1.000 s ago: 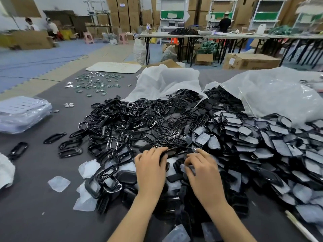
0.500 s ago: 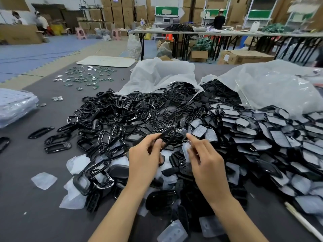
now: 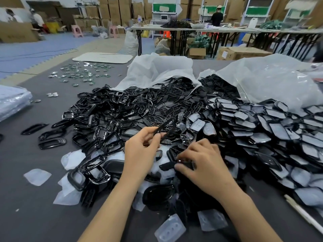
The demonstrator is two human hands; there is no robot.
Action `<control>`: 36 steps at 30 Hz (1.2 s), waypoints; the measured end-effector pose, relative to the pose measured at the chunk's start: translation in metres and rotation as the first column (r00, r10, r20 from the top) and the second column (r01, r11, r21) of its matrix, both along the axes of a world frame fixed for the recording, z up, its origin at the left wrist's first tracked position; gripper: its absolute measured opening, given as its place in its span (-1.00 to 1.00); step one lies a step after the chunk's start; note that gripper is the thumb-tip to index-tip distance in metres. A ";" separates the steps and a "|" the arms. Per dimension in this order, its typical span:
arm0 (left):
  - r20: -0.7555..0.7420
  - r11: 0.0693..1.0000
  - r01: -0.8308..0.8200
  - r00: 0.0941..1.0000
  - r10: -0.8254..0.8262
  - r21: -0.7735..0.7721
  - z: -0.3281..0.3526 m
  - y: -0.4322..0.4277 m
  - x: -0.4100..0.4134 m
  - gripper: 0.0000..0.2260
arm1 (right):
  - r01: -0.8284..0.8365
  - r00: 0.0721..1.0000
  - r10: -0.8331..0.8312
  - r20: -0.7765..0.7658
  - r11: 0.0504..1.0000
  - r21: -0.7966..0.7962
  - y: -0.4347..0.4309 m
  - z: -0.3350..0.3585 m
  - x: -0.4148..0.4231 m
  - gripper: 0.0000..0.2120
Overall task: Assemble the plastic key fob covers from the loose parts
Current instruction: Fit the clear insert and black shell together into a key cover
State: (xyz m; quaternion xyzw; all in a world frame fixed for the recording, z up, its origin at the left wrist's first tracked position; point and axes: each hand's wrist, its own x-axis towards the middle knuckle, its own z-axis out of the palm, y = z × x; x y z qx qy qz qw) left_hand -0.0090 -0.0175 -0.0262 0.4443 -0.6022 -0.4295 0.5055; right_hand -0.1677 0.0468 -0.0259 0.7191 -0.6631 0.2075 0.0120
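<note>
Grey table mat (image 3: 26, 215) carries a wide heap of black key fob parts (image 3: 157, 109) (spilling from white bags). My left hand (image 3: 139, 154) pinches a black button frame (image 3: 166, 125) just above the heap. My right hand (image 3: 204, 165), fingers curled, grips a smaller black piece (image 3: 185, 165) down against the pile.

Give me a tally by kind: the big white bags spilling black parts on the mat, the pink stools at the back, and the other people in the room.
White bags: 2
Pink stools: 2
Other people: 3
Total: 7
A dark shape at the right edge is too cropped to identify, so it is not counted.
</note>
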 end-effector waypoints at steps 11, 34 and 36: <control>-0.214 0.968 0.208 0.961 -0.176 0.138 0.003 0.003 -0.007 -0.75 | 0.071 0.934 0.018 0.358 0.969 -0.236 -0.001 -0.001 -0.007 -0.92; -0.173 0.980 0.198 0.966 -0.194 0.005 0.007 0.011 -0.013 -0.63 | 0.179 -0.216 0.178 0.960 0.974 -0.141 0.002 0.022 -0.017 -0.87; -0.215 0.976 0.214 0.955 -0.204 0.025 0.008 0.013 -0.015 -0.68 | 0.168 -0.179 0.158 0.971 0.977 -0.129 0.002 0.020 -0.017 -0.87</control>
